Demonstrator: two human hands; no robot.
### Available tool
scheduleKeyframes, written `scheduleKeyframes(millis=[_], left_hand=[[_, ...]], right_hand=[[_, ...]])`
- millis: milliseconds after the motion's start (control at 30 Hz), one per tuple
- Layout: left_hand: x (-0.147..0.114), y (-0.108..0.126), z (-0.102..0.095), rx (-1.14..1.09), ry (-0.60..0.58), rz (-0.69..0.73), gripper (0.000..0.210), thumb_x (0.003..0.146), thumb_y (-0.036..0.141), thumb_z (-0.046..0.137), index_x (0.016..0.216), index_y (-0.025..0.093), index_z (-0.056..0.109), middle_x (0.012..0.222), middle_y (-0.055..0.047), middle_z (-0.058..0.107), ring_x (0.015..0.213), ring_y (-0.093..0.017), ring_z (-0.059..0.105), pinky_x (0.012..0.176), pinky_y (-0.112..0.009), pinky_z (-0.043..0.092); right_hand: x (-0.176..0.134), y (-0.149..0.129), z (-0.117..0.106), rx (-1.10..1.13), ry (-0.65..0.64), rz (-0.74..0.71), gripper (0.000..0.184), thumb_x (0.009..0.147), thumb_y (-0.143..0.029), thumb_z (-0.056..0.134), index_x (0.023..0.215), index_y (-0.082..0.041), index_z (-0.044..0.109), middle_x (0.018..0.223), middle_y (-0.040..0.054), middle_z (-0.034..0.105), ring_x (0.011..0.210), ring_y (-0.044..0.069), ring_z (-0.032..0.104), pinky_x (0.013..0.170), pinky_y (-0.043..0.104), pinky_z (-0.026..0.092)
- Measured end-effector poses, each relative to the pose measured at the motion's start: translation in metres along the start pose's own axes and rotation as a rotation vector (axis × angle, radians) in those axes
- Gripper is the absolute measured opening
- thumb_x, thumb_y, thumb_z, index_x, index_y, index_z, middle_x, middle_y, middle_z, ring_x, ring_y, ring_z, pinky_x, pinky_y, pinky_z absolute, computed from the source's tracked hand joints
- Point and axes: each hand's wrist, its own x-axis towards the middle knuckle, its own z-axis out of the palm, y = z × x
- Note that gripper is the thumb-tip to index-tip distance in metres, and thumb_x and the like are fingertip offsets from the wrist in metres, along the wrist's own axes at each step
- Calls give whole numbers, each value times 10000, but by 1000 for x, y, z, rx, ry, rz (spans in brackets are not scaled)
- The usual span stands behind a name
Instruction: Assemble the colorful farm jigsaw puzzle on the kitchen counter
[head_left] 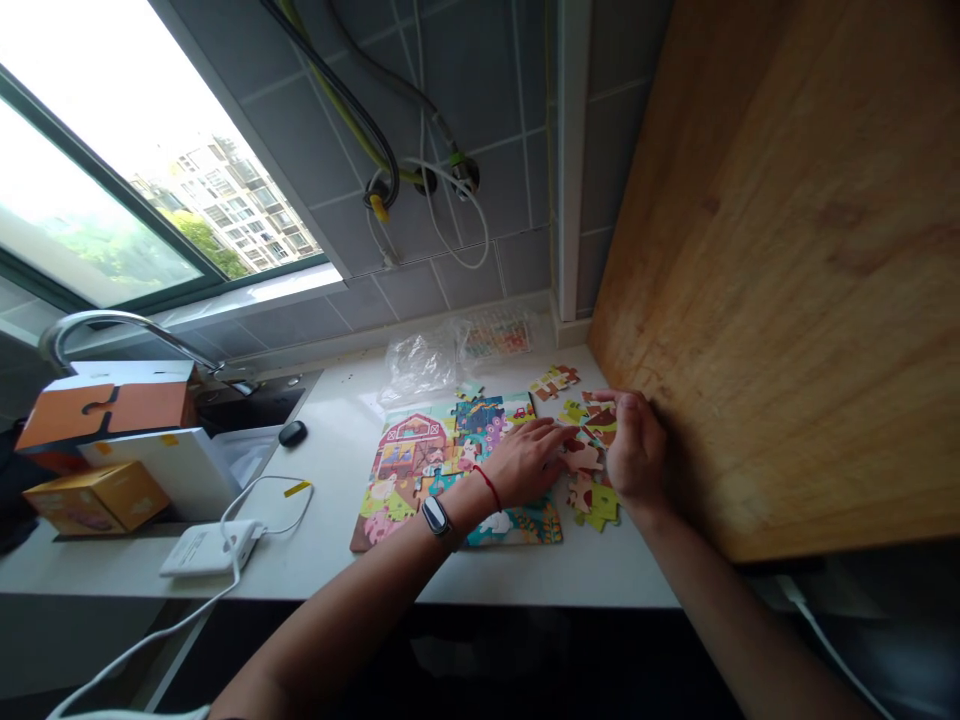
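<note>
A farm-scene jigsaw puzzle point(416, 430), with a red barn at its left, lies flat on the white counter. My left hand point(521, 462) rests palm down over its right part, fingers stretched toward loose puzzle pieces point(583, 455) just beyond the edge. On the far side of those pieces my right hand point(636, 450) stands on its edge, thumb up and index finger reaching left, beside brown and green pieces. Its lower fingers are partly hidden. More loose pieces point(602, 503) lie nearer the front, and a joined brown-and-yellow group point(555, 381) sits behind.
Crumpled clear plastic point(421, 365) and a bagged picture sheet point(496, 338) lie by the wall. A wooden panel point(787, 280) stands close on the right. At left are a black mouse-like object point(292, 433), a white cabled device point(210, 548), boxes point(105, 410) and a faucet point(142, 318).
</note>
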Motion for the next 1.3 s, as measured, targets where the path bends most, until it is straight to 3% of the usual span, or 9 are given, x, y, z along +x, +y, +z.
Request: scheduleKeyframes(millis=[200,367,600,733,833,1167,1300], left_hand=[[1,-1,-4,-2,19,42,459,946,278,660,1387,172,587,1238,-120,726,1190,-274,659,1066,-441,528],[-12,14,-15,-23,89,31,329,936,295,654,1253,206,673,1152,-93,738,1139,-258,663,1040,-432,539],[-91,40,-32,-19,177,-122,282,944,278,684,1226,285,688,1186,-57,744,1206,-263,648,1084,-475,551],[-139,31,-35,40,218,-225,285,931,227,693,1207,297,702,1198,-62,746,1251,-279,639,1022,-472,601],[-157,19,-38,50,260,-257,219,955,233,674,1163,283,718,1192,-74,745,1197,-267,665,988,-462,621],[-143,18,-31,94,248,-257,140,1016,260,625,1082,297,743,1264,-44,734,1299,-283,611,1042,-494,582],[-126,27,-29,78,338,-248,229,1008,257,629,1230,275,683,1279,-76,720,1278,-283,621,1059,-498,568]], right_hand=[[-1,9,1,36,-29,50,516,1049,-606,370,1013,-215,705,1024,101,727,899,245,659,799,374,519],[-1,8,0,45,-22,44,495,1045,-599,396,971,-217,702,998,97,724,913,249,665,802,372,520],[-1,9,1,33,-33,65,495,1038,-615,400,961,-235,708,1006,101,738,946,271,673,847,407,532],[-1,12,1,18,-50,60,509,1031,-631,405,924,-238,709,1013,108,747,977,283,677,874,428,534],[-2,13,2,21,-63,77,522,1030,-641,400,925,-233,709,1026,109,749,978,284,684,827,415,545],[-2,7,2,25,-70,88,528,1020,-647,415,890,-226,706,984,100,741,924,269,672,820,405,537],[0,9,2,26,-29,48,508,1028,-615,420,890,-222,711,977,96,730,909,259,663,831,404,535]])
